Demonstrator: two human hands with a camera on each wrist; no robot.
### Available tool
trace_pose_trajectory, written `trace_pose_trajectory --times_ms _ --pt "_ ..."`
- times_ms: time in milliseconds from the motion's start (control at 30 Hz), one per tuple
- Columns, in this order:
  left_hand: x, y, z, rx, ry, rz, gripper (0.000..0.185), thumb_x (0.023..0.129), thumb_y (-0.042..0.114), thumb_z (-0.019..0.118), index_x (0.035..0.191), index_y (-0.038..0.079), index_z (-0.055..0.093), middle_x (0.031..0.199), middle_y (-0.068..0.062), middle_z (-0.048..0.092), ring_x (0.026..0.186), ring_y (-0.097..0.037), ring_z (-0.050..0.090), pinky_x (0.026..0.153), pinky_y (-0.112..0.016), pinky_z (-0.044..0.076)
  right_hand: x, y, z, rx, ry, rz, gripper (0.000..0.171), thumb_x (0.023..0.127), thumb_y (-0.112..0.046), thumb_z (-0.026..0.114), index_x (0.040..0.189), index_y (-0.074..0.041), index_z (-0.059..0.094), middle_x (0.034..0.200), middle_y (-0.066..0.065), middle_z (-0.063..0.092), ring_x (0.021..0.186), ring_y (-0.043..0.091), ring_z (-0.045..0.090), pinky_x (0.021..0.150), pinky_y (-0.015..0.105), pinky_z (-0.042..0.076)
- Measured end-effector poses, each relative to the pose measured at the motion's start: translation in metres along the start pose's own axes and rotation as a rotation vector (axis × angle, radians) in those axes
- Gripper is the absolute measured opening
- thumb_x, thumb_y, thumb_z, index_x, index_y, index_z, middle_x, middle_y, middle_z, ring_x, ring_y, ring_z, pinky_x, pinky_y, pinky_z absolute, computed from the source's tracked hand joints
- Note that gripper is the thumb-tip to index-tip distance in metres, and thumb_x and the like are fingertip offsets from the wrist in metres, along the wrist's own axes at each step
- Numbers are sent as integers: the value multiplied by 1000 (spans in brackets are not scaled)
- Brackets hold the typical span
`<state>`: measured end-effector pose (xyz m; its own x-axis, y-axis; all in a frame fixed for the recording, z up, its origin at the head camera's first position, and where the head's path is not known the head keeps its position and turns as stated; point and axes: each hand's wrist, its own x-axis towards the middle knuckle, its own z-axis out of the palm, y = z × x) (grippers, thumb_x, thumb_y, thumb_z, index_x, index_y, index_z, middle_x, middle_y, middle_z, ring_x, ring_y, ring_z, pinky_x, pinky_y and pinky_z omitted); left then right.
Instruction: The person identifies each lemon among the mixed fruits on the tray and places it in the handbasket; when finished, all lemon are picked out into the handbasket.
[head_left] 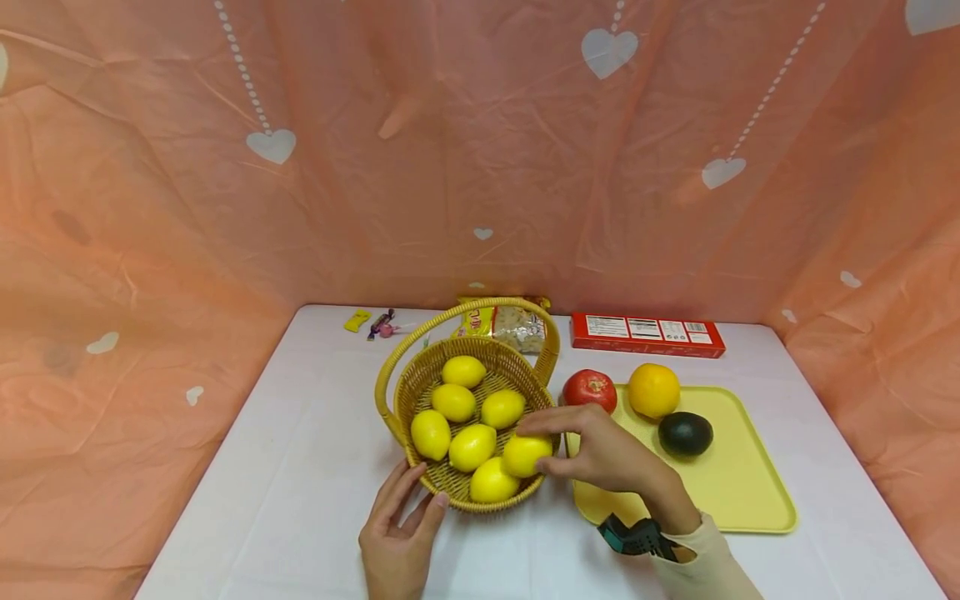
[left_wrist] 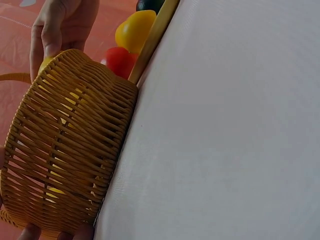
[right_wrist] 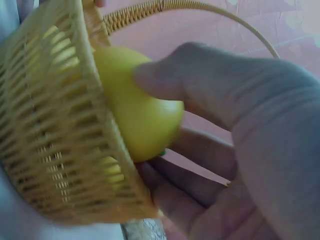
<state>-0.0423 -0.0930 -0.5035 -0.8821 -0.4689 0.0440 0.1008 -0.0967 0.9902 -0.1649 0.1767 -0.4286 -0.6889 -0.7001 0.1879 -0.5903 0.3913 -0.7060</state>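
A round wicker basket [head_left: 442, 492] with a tall arched handle stands on the table, holding several yellow lemons [head_left: 472, 447]. At its right rim, my right hand [head_left: 600, 450] pinches one lemon [right_wrist: 145, 115] between thumb and fingers. The right wrist view shows that lemon against the inner side of the rim, partly hidden by the wall. My left hand [head_left: 401, 533] rests its fingers and thumb against the basket's near left side. Only its fingertips [left_wrist: 30, 233] show at the bottom of the left wrist view, touching the woven wall.
Right of the basket, a yellow tray [head_left: 735, 492] bears an orange-yellow fruit [head_left: 654, 391] and a dark avocado [head_left: 686, 434]. A red pomegranate [head_left: 590, 392] sits at its corner. Behind lie a red box [head_left: 647, 336], a snack bag [head_left: 517, 329] and small wrapped candies [head_left: 380, 324].
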Motion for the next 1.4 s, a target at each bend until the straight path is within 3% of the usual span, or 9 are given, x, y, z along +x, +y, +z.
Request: trace_pose_trajectory --times_ms 233,367,567,767,867,967,1200,1400 --pt "-1 0 0 -10 9 18 46 90 -10 85 134 -7 73 152 -17 58 126 -3 69 99 -24 66 9 -13 16 31 -102 -10 44 98 -24 87 139 -16 77 137 -10 76 132 15 71 119 38 59" --pt "-1 -1 1 -20 4 36 46 90 -11 84 135 -8 72 151 -16 58 126 -4 69 99 -24 66 10 -12 17 38 -86 -45 42 99 -25 85 139 -15 77 136 -5 78 130 17 72 115 38 62" --pt "0 -2 0 -25 -1 47 46 90 -10 84 135 -8 72 150 -12 59 126 -6 69 100 -25 66 -1 3 -6 151 14 34 39 98 -18 86 137 -18 79 134 4 79 124 20 74 108 33 65" --pt "0 -3 0 -25 -1 43 46 90 -10 85 135 -7 73 149 -11 60 126 -6 69 99 -25 66 -16 23 -34 268 59 80 39 99 -9 82 138 -7 76 136 17 77 124 17 75 108 33 65" --pt "0 -2 0 -25 -2 44 46 90 -9 85 135 -7 73 150 -12 59 126 -6 69 100 -25 66 -24 32 -45 296 59 100 39 99 -3 80 138 -3 75 136 18 76 124 17 75 107 34 66" --pt "0 -1 0 -25 -5 45 46 90 -9 85 135 -7 73 151 -14 58 126 -6 69 100 -26 66 -32 42 -54 290 54 144 38 99 -2 80 137 -3 76 136 16 77 125 14 74 107 33 66" --pt "0 -2 0 -19 -9 39 46 91 -8 85 135 -7 73 153 -18 57 127 -4 69 100 -25 66 -54 54 -73 257 -13 299 39 100 -10 81 138 -3 75 135 21 76 125 31 75 102 19 64" --pt "0 -2 -1 3 -7 20 47 90 -7 85 135 -6 73 153 -14 57 128 -3 68 101 -27 65 -68 58 -84 163 -32 357 42 99 -18 84 135 1 75 131 18 79 121 25 77 96 17 64"
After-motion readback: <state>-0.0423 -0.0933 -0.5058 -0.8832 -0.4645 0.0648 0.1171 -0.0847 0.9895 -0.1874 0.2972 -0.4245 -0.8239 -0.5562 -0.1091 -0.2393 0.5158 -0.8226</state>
